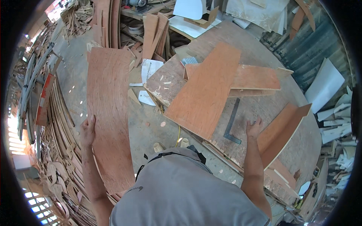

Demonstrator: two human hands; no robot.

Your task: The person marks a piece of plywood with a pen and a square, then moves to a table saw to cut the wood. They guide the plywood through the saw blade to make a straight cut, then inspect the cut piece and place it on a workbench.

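A long reddish-brown plywood panel (109, 98) stands at my left side, and my left hand (88, 130) grips its left edge with the thumb on its face. My right hand (254, 128) is over the worktable (249, 109), thumb and fingers apart, holding nothing that I can make out. Just left of it lies a dark metal carpenter's square (232, 122). Another plywood panel (207, 90) lies slantwise on the table, across a boxlike plywood piece (254, 77). To the right of my right hand is an angled piece made of joined boards (284, 132).
Long wood strips (62, 124) are heaped along the left. Upright boards (107, 24) and offcuts (154, 35) stand beyond the table, near an open cardboard box (203, 20). White sheet scraps (337, 120) lie at the right. Smaller scraps dot the floor (147, 124).
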